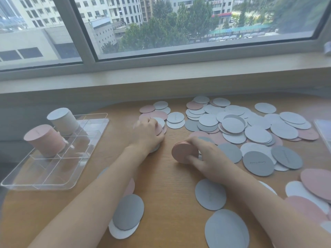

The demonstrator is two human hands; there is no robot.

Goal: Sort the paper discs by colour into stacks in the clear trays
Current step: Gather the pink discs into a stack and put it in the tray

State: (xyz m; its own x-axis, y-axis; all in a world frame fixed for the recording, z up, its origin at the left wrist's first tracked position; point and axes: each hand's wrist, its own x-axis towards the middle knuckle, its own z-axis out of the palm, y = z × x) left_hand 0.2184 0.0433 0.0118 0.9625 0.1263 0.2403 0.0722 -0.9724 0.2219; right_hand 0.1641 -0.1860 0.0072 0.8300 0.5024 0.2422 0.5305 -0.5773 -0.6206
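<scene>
Wooden table (161, 185): right hand (206, 158) pinches light, slippery pink discs (184, 152) between thumb and fingers; left hand (146, 133) grips more.

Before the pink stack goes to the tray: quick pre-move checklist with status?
1. Right hand grips the small stack of pink paper discs: ok.
2. Held stack all pink: cannot tell, only the top and edges show.
3. Tall pink disc stack stands upright in the clear plastic divided tray: ok.
4. Left hand free: not ok, it rests on loose discs.
5. Bare wooden table between hands and tray: ok.
</scene>
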